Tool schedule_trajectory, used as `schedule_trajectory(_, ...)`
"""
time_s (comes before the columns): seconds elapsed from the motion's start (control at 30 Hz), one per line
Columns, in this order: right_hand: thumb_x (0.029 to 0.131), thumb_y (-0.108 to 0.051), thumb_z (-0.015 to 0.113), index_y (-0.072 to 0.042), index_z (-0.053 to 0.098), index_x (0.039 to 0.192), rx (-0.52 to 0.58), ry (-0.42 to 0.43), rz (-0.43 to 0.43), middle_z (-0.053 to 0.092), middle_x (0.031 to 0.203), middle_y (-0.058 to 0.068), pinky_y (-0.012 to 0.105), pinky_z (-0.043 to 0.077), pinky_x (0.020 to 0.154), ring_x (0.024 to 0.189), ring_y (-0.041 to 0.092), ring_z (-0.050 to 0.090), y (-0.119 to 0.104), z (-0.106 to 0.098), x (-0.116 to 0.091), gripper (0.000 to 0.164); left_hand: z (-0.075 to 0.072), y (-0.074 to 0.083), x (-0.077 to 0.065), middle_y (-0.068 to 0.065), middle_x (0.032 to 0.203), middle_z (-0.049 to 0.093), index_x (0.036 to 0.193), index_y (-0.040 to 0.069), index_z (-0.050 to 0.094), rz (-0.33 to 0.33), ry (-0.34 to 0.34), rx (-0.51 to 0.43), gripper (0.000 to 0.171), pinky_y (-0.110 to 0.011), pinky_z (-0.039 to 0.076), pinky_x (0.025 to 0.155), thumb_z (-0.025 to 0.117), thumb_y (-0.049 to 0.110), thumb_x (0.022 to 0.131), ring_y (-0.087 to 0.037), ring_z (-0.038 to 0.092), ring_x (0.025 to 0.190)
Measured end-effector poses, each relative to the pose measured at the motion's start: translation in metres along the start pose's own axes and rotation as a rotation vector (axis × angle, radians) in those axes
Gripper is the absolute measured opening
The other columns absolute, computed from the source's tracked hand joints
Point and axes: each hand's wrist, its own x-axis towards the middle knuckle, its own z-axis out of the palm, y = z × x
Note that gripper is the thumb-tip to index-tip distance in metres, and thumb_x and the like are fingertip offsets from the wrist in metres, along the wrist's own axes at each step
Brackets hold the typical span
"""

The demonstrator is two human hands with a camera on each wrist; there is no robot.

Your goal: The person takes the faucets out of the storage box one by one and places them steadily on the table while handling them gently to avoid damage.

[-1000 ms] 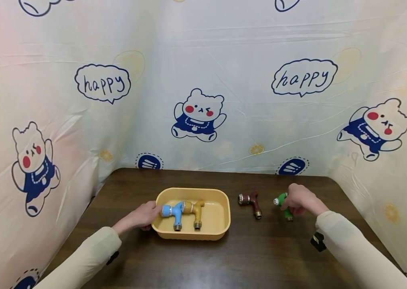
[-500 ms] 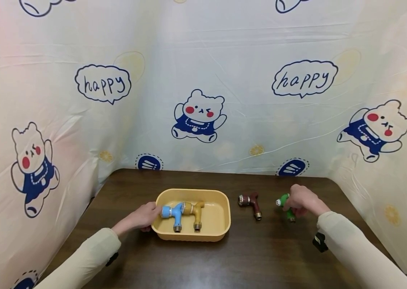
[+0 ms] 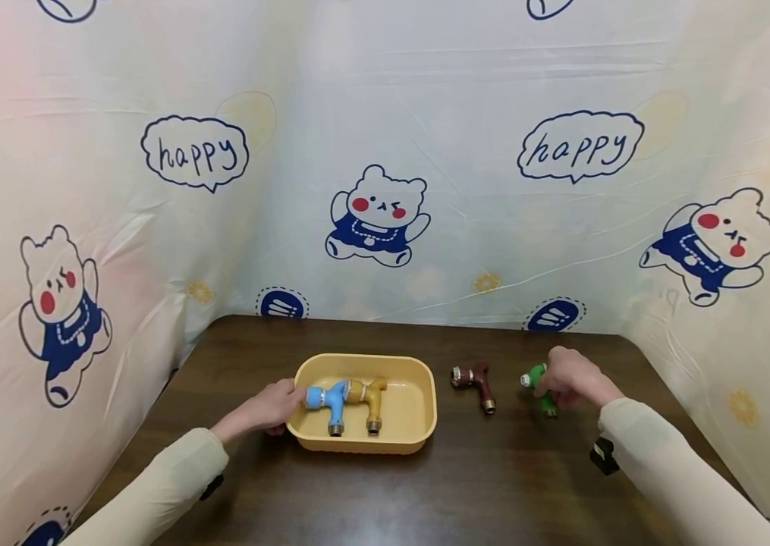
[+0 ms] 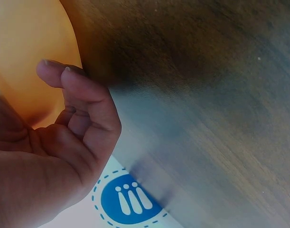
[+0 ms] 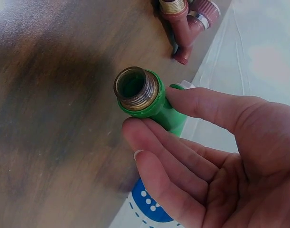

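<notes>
My left hand [image 3: 274, 406] grips the left end of a yellow plastic tray [image 3: 419, 432], its fingers curled at the outer wall in the left wrist view. Inside the tray lie a blue tap [image 3: 334, 406] and a mustard-yellow tap [image 3: 375, 406], side by side with their threaded metal ends toward me. My right hand [image 3: 572, 377] pinches a green tap [image 5: 156, 102] between thumb and fingers. The tap's open brass thread faces the right wrist camera. A dark red tap [image 3: 476, 385] lies on the table between the tray and my right hand.
The dark wooden table [image 3: 385, 500] ends at a pale printed curtain [image 3: 385, 296] at the back and both sides. Dark bands show at both sleeves.
My right hand and the green tap have shifted very slightly to the right since one second ago. The left hand, the tray and the other taps keep their places.
</notes>
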Motion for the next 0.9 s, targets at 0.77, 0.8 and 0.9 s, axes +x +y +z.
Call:
schedule_trajectory(0.77, 0.087, -0.01, 0.08, 0.0, 0.067, 0.082, 0.0, 0.003, 0.014, 0.069, 0.072, 0.014, 0.035, 0.061, 0.059, 0.06, 0.022, 0.07, 0.003, -0.004, -0.004, 0.017, 0.0, -0.014, 0.015, -0.012, 0.068, 0.061, 0.103, -0.001, 0.057, 0.034, -0.048, -0.037, 0.031, -0.033, 0.051, 0.044, 0.042, 0.025, 0.11, -0.021, 0.058, 0.049)
schedule_trajectory(0.8, 0.087, -0.01, 0.08, 0.0, 0.067, 0.083, 0.0, 0.003, 0.014, 0.069, 0.072, 0.014, 0.034, 0.061, 0.059, 0.06, 0.022, 0.07, 0.003, -0.004, -0.004, 0.017, -0.001, -0.01, 0.011, -0.012, 0.067, 0.061, 0.102, -0.001, 0.057, 0.029, -0.043, -0.035, 0.03, -0.033, 0.05, 0.043, 0.041, 0.024, 0.109, -0.021, 0.057, 0.049)
schedule_trajectory(0.9, 0.086, -0.01, 0.08, 0.0, 0.067, 0.082, -0.003, 0.007, 0.017, 0.069, 0.072, 0.014, 0.034, 0.061, 0.058, 0.059, 0.022, 0.07, 0.003, -0.004, -0.004, 0.017, -0.002, -0.003, 0.005, -0.013, 0.067, 0.061, 0.103, -0.002, 0.058, 0.011, -0.033, -0.036, 0.03, -0.031, 0.05, 0.043, 0.041, 0.022, 0.109, -0.02, 0.057, 0.048)
